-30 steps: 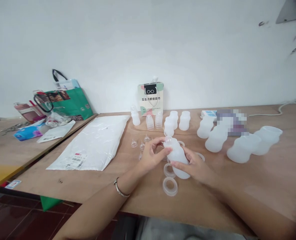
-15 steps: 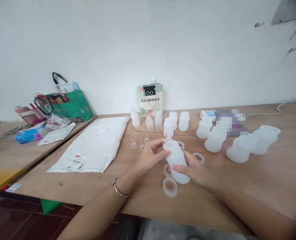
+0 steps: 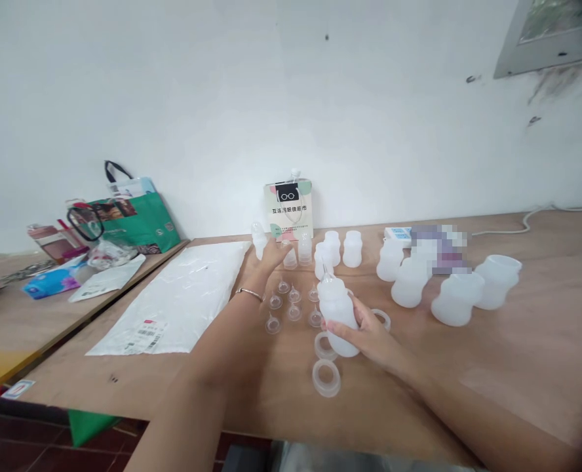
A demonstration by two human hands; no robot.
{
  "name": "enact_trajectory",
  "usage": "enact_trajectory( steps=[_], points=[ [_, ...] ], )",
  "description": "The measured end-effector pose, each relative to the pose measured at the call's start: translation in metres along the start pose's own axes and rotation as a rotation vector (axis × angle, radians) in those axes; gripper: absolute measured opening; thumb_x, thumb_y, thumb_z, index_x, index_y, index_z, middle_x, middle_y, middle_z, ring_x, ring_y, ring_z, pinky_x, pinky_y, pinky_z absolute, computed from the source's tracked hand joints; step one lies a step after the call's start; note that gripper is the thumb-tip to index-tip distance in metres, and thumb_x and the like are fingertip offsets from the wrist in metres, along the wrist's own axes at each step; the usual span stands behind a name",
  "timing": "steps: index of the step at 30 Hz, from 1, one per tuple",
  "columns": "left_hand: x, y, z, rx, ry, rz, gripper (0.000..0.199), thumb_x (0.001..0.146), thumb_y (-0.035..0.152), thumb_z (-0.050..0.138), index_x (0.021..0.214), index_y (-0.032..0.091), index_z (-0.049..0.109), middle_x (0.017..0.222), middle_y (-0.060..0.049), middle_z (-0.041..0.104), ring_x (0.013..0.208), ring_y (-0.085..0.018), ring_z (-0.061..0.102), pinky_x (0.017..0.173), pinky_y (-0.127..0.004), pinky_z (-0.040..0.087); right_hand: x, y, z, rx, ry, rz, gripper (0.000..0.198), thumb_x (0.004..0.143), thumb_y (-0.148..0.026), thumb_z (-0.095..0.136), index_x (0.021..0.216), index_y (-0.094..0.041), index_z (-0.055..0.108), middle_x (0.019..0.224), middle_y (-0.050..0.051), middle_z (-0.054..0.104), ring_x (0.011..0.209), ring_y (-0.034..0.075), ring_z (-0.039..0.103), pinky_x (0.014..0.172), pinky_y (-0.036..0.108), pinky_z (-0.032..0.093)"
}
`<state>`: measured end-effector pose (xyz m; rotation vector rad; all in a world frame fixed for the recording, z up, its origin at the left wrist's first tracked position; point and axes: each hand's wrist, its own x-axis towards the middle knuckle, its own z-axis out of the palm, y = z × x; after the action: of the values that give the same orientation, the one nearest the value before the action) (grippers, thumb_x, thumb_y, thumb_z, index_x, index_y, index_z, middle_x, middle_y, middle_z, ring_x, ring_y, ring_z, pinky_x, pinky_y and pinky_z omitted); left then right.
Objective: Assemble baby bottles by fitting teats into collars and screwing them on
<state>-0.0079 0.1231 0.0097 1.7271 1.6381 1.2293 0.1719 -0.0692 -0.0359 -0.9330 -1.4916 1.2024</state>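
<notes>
My right hand [image 3: 364, 331] is closed around a frosted white baby bottle [image 3: 337, 318], tilted slightly, with a clear nipple [image 3: 327, 277] at its mouth. At the back, the fingers of my left hand [image 3: 270, 257] are closed at the top of a clear domed bottle cap [image 3: 290, 257]; the hand partly hides it. A second clear cap [image 3: 305, 250] stands beside it. Several clear nipples [image 3: 294, 311] sit on the table between my hands. White screw rings [image 3: 326, 378] lie below and behind the held bottle.
Several open frosted bottles [image 3: 452, 300] stand right and behind. An assembled bottle [image 3: 259, 240] stands near a paper bag [image 3: 288, 210]. A white plastic mailer [image 3: 173, 295] covers the table's left part. Further left are a green bag [image 3: 143, 223] and a tissue pack [image 3: 55, 276].
My left hand has left the bottle's mouth and reached forward to the clear caps at the back. My right hand still holds the bottle. The view has shifted slightly.
</notes>
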Motion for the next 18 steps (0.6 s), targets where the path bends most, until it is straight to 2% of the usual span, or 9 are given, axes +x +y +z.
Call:
enact_trajectory(
  steps=[5,8,10,12,13,15,18],
  points=[
    [-0.003,-0.001,0.006,-0.016,0.085,0.008,0.034,0.069,0.031,0.063,0.096,0.011,0.058,0.105,-0.014,0.062,0.105,-0.027,0.055,0.091,-0.037,0.038,0.0,0.002,-0.001,-0.048,0.022,-0.017,0.053,0.072,-0.04,0.066,0.119,-0.023,0.049,0.104,0.005,0.062,0.093,0.021,0.059,0.076,0.033,0.051],
    [-0.014,0.016,-0.006,-0.068,0.211,0.083,0.037,0.079,0.039,0.053,0.104,0.013,0.053,0.116,-0.012,0.057,0.112,-0.021,0.05,0.094,-0.032,0.037,-0.001,-0.001,-0.001,-0.059,0.02,-0.007,0.052,0.072,-0.041,0.065,0.118,-0.023,0.05,0.102,0.005,0.062,0.092,0.021,0.058,0.076,0.034,0.051],
    [-0.033,0.031,-0.016,-0.171,0.237,0.199,0.036,0.085,0.041,0.043,0.108,0.015,0.05,0.117,-0.01,0.056,0.11,-0.017,0.051,0.092,-0.028,0.039,-0.001,-0.003,0.0,-0.058,0.021,0.001,0.051,0.073,-0.042,0.064,0.117,-0.023,0.05,0.101,0.004,0.061,0.09,0.02,0.058,0.075,0.034,0.051],
    [-0.06,0.045,-0.027,-0.374,0.142,0.389,0.035,0.086,0.042,0.042,0.108,0.016,0.051,0.111,-0.009,0.059,0.103,-0.016,0.055,0.089,-0.028,0.042,-0.001,-0.004,0.0,-0.056,0.02,0.001,0.049,0.073,-0.042,0.064,0.116,-0.023,0.05,0.099,0.004,0.061,0.088,0.019,0.058,0.074,0.033,0.051],
    [-0.076,0.051,-0.031,-0.421,0.049,0.455,0.034,0.086,0.041,0.044,0.11,0.018,0.051,0.109,-0.008,0.06,0.1,-0.016,0.056,0.088,-0.029,0.042,-0.001,-0.004,0.0,-0.058,0.018,-0.002,0.048,0.073,-0.042,0.064,0.116,-0.023,0.05,0.099,0.004,0.061,0.087,0.019,0.058,0.074,0.032,0.051],
    [-0.108,0.058,-0.039,-0.425,-0.122,0.535,0.037,0.085,0.038,0.048,0.118,0.021,0.048,0.111,-0.007,0.06,0.097,-0.017,0.057,0.088,-0.031,0.043,-0.001,-0.004,0.001,-0.065,0.014,-0.007,0.048,0.074,-0.042,0.064,0.116,-0.024,0.049,0.099,0.004,0.061,0.087,0.019,0.058,0.074,0.032,0.051],
    [-0.14,0.063,-0.046,-0.318,-0.209,0.669,0.035,0.083,0.032,0.052,0.117,0.022,0.051,0.117,-0.007,0.057,0.105,-0.019,0.054,0.093,-0.033,0.04,-0.001,-0.002,0.001,-0.084,0.017,-0.013,0.049,0.073,-0.041,0.064,0.117,-0.024,0.049,0.1,0.004,0.061,0.088,0.019,0.059,0.074,0.032,0.05]
  ],
)
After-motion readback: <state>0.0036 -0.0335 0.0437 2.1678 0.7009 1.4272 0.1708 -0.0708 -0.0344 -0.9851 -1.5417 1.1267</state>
